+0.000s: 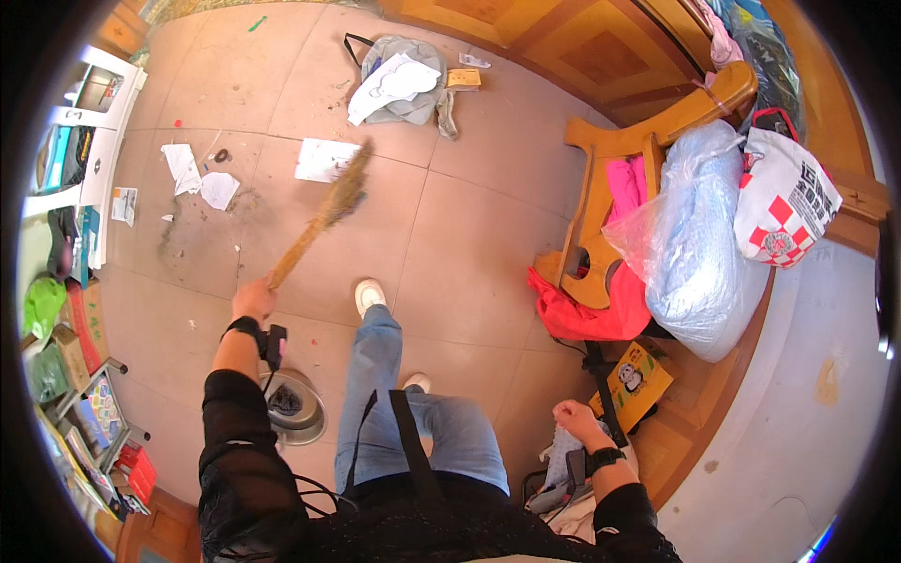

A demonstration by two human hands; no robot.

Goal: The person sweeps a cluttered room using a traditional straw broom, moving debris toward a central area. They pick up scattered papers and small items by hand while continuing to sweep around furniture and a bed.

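Note:
My left hand (255, 299) grips the handle end of a short straw hand broom (327, 207). The broom slants up and right over the tiled floor, its blurred bristle end by a sheet of white paper (320, 159). Left of it lie torn paper pieces (219, 190), a small dark ring (222, 155) and dark dirt. My right hand (578, 418) hangs at the lower right, fingers curled, with nothing visible in it, near cloth items and a yellow printed board (631, 383).
A metal basin (314, 415) with dark contents stands beside my left forearm. A grey bag (419, 56) with papers lies ahead. Right stands a wooden armrest seat (593, 183) with a plastic-wrapped blue bundle (697, 232). Cluttered shelves (105, 148) line the left.

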